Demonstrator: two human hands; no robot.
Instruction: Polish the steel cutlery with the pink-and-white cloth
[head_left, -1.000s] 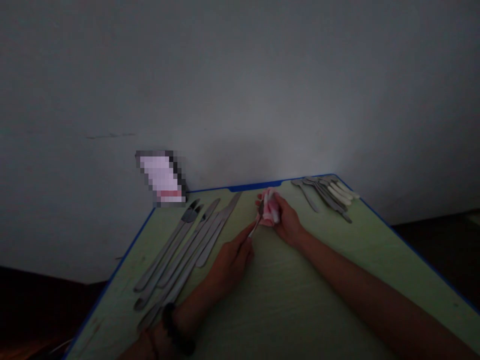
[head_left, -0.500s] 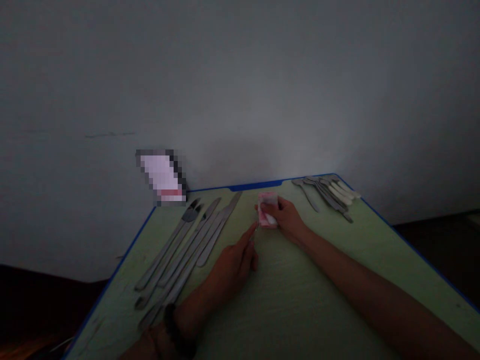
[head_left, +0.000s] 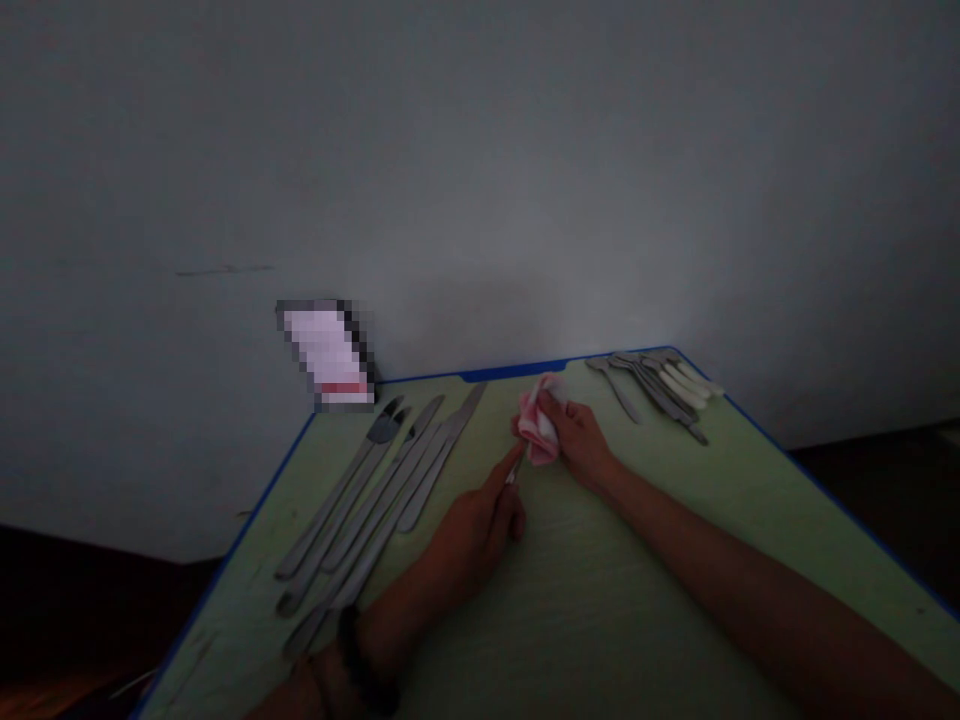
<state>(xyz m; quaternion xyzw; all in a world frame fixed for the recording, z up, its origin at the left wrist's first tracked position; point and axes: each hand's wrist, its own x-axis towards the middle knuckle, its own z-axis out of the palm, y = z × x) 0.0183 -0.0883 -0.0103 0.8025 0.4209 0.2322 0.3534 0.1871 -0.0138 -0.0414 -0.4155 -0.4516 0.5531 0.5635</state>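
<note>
My left hand (head_left: 480, 530) is closed around the handle of a piece of metal cutlery (head_left: 513, 474), its index finger stretched along it. The far end of that piece is hidden, so its kind does not show. In my right hand (head_left: 581, 440) is a folded pink-and-white cloth (head_left: 540, 425), pinched around the cutlery's hidden end. To the left lie several long metal table knives (head_left: 442, 455) with a couple of dark-bowled spoons (head_left: 384, 425) beside them. At the far right corner several spoons (head_left: 616, 388) and pale-handled cutlery (head_left: 686, 385) are heaped together.
The light-green tabletop (head_left: 570, 600) has a blue edge and stands against a grey wall (head_left: 480, 180). A blurred-out, phone-like object (head_left: 330, 355) leans on the wall at the back left corner. Dark floor shows past both sides.
The cloth has gone from lying flat to being crumpled and folded around the cutlery's end. My right hand has turned slightly; my left hand has shifted a little to the right.
</note>
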